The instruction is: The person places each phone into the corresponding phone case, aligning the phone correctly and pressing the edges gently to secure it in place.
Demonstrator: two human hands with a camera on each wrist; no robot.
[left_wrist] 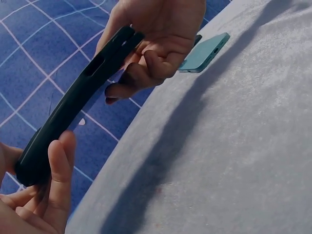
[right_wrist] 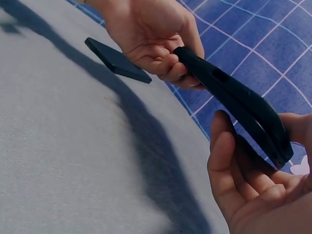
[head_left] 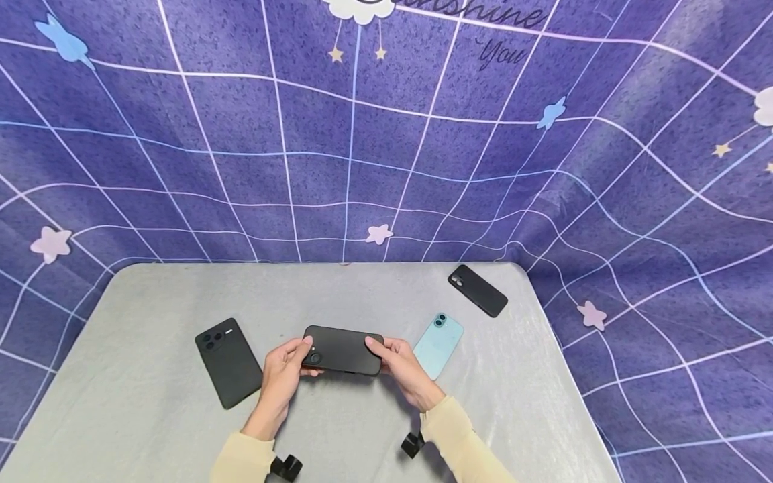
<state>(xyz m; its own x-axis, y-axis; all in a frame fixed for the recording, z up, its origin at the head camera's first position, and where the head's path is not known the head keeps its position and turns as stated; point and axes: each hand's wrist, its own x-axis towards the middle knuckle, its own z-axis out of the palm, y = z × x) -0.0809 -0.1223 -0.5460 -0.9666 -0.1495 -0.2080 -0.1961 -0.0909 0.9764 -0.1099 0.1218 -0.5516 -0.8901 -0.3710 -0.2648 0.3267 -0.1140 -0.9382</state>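
Note:
Both hands hold a black phone with a black case (head_left: 345, 350) level above the table, its back facing up. The left hand (head_left: 282, 376) pinches the camera end, thumb on top and fingers underneath. At the other end, the right hand (head_left: 410, 372) grips with its thumb on the back. From the right wrist view, the case (right_wrist: 253, 105) and the phone show as two layers, split by a narrow gap toward the right hand's end. A similar slit shows at the far end of the phone and case (left_wrist: 90, 85) in the left wrist view.
Left of the hands, a larger black phone (head_left: 229, 365) lies camera side up. Partly behind the right hand lies a light blue phone (head_left: 439, 343). A black phone case (head_left: 478, 290) with camera cutouts rests near the back right corner of the grey table (head_left: 157, 322). Purple curtain (head_left: 314, 174) hangs behind.

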